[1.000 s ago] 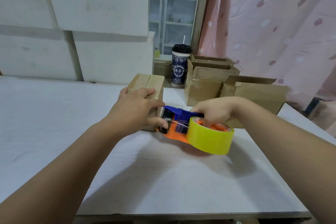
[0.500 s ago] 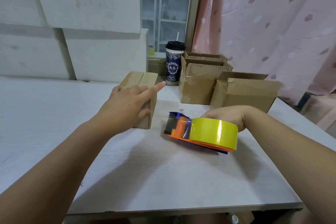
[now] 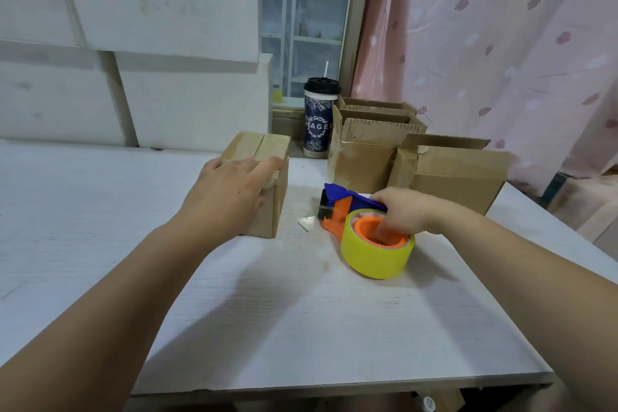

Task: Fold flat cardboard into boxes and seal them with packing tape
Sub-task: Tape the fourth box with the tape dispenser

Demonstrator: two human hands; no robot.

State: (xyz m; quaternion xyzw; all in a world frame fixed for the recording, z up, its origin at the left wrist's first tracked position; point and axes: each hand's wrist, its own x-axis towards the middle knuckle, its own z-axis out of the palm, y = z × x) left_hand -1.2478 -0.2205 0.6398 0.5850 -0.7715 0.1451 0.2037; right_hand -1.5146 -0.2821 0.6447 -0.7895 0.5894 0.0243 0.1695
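white table is seen nearest | yellow tape roll on the orange-and-blue tape dispenser is gripped by the right hand, fingers hooked into the core | just left, the taped cardboard box is pressed by the left hand, fingers flat | behind, open cardboard boxes and a lidded cup are stood

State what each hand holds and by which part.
Right hand grips the tape dispenser, fingers hooked into the roll's orange core. Left hand holds nothing; it rests flat atop the closed box.
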